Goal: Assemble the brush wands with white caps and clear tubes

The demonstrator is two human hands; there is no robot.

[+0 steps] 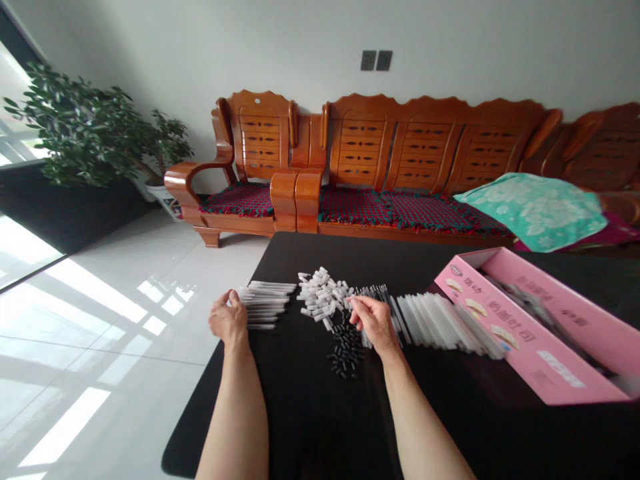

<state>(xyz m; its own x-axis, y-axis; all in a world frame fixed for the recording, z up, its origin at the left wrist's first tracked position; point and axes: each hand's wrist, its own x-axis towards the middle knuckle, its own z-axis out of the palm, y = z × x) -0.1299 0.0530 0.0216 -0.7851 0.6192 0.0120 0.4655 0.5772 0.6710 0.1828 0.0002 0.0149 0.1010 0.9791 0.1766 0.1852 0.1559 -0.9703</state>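
Note:
My left hand [227, 319] is at the left ends of a row of slim white-grey pen-like sticks [267, 307], fingers curled in. Whatever those fingers hold, if anything, is hidden. Right of the row lies a heap of short white caps [323, 293]. My right hand [374, 321] pinches at the heap's right edge; what lies between the fingertips is too small to make out. Small black plugs [345, 353] are scattered below the white caps. Beyond my right hand are thin dark-tipped rods [377, 293], partly covered by it, and a fan of translucent white tubes [435, 323].
A pink cardboard box [500, 327] with items inside stands at the right on the black table [310, 413]. Behind are a wooden bench [425, 150] with a turquoise cloth [537, 207] and a wooden armchair [260, 143]. Potted plants [95, 127] stand at left.

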